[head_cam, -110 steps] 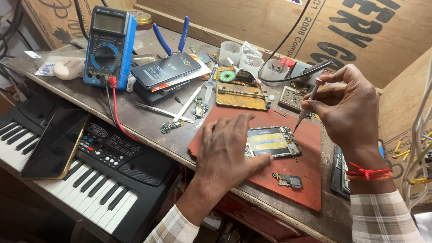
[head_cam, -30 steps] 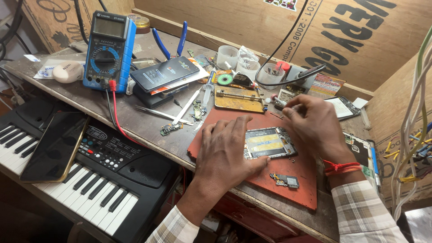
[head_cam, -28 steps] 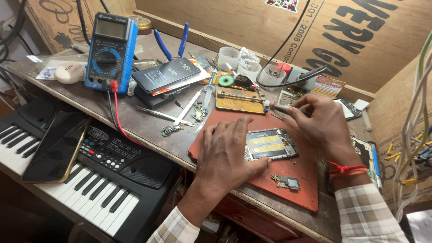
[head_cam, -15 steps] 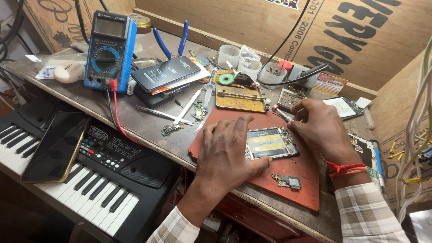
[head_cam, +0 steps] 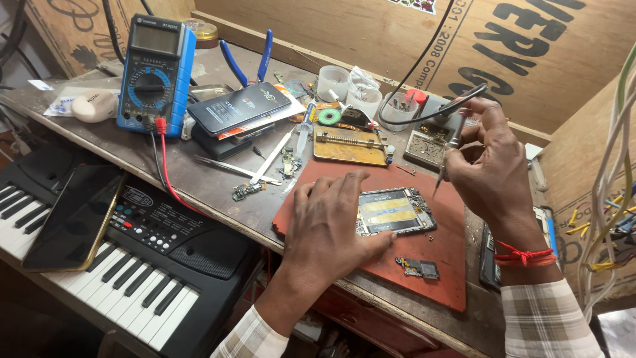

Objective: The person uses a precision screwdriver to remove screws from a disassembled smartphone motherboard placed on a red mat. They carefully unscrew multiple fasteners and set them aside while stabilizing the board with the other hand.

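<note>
while the left hand [head_cam: 331, 229] lies flat beside the opened phone [head_cam: 394, 211], the right hand [head_cam: 490, 169] grips a soldering iron [head_cam: 450, 149] above it.

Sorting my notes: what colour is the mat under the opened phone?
Reddish-brown mat, head view.

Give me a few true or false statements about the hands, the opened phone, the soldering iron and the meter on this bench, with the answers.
1. The left hand rests on the red mat beside the opened phone. True.
2. The right hand holds a soldering iron with its tip pointing down. True.
3. The iron's tip is pressed onto the phone. False: it hangs above the mat, just right of the phone.
4. The blue meter lies on the red mat. False: it stands on the bench at far left, behind the keyboard.
5. A small circuit board lies on the mat near the phone. True.
</note>
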Demonstrator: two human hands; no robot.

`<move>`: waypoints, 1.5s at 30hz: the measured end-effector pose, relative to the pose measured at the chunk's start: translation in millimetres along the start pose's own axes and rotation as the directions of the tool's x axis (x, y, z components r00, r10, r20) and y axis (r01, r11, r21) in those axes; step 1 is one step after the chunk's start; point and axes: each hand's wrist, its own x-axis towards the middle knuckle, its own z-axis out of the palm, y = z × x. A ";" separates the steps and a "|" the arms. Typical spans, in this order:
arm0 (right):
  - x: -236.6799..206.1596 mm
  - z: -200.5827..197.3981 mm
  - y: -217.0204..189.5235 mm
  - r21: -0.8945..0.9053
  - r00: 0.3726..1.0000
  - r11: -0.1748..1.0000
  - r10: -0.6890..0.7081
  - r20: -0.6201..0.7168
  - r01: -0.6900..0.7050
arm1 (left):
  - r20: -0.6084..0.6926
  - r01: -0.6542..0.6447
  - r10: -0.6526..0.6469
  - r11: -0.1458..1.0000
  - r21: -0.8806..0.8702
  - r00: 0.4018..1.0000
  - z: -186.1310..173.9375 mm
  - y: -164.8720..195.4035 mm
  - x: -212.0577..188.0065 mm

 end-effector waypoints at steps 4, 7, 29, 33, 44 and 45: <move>-0.6 -0.7 -2.3 0.022 0.999 1.000 0.003 0.034 -0.004 | 0.024 0.016 -0.016 1.000 -0.001 1.000 0.8 -0.7 -0.1; 0.0 1.4 -0.7 -0.012 0.999 1.000 -0.028 0.034 0.029 | 0.015 0.015 -0.015 1.000 0.005 1.000 1.1 -0.5 -0.6; 0.0 4.2 -2.2 -0.062 0.998 0.998 0.010 0.055 -0.007 | 0.010 0.008 -0.008 1.000 -0.015 1.000 -0.3 -0.9 -0.7; 1.4 4.7 1.3 -0.087 0.998 0.996 0.003 0.067 0.003 | 0.016 0.015 -0.015 1.000 -0.012 1.000 0.3 -0.3 -0.6; 2.9 -0.9 -3.2 0.246 0.957 0.969 -0.039 0.286 -0.034 | 0.020 0.025 -0.024 1.000 -0.010 0.999 -1.5 0.3 -0.5; 3.4 -1.5 -3.9 0.239 0.961 0.970 -0.021 0.275 -0.047 | 0.016 0.023 -0.022 1.000 -0.007 1.000 -1.9 0.1 -0.6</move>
